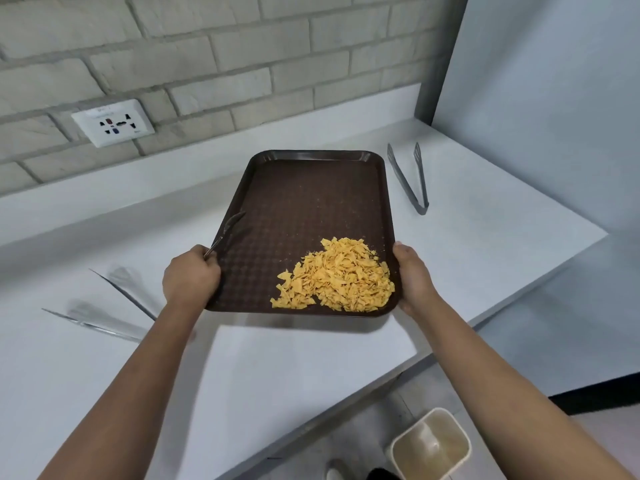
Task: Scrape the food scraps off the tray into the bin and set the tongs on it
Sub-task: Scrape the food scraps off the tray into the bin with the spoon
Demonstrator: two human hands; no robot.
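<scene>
Far left on the counter [311, 375], a pair of tongs [104, 317] lies blurred, its two arms splayed wide apart, reaching toward the left forearm. Up on the brick wall, a white socket [112, 122].

Next, the left hand [191, 277] — fingers curled over the tray's left edge, and pinched in that same grip a slim metal utensil [227, 230] that slants up across the rim (too blurred to say what kind). The brown tray [311, 202] sits in the middle, held at both sides and tilted, its near edge past the counter's front edge; whether the far end touches the counter, I cannot tell. Yellow scraps [337, 277] are heaped in the near right corner, right against the rim, with fine crumbs dotted over the bare surface behind.

The right hand [412, 275] clamps the right edge, thumb on top, just beside the heap. Beyond it, a second, grey pair of tongs [412, 178] rests on the counter, tips pointing toward the wall, well apart from the tray.

Down at bottom right — on the floor, a cream bin [431, 445], open-topped, below the counter's edge.
</scene>
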